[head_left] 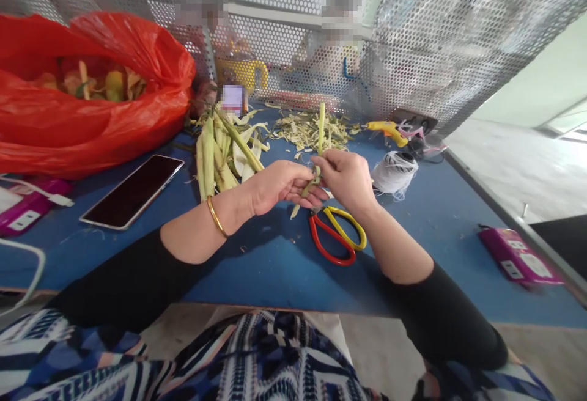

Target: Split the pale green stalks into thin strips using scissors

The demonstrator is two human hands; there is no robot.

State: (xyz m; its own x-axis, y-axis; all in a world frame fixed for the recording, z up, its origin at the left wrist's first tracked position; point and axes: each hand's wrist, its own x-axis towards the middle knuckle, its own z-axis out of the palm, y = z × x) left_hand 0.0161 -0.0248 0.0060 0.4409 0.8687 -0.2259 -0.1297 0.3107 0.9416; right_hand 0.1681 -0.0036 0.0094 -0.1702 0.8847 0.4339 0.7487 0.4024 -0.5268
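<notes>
My left hand is turned partly palm up, its thumb and fingers closed on a pale green corn husk strip. Pinching the same strip from the other side is my right hand. The strip stands up above the right fingers, looks bent or knotted between the hands, and its lower tail hangs below the left fingers. Scissors with one red and one yellow handle lie just under my hands, their blades mostly hidden. Left of my hands is a heap of corn husks. Behind them spread cut husk scraps.
At left are a red plastic bag of husks, a phone and a purple power strip. White thread, a yellow glue gun and another purple power strip lie right. A perforated metal screen stands behind.
</notes>
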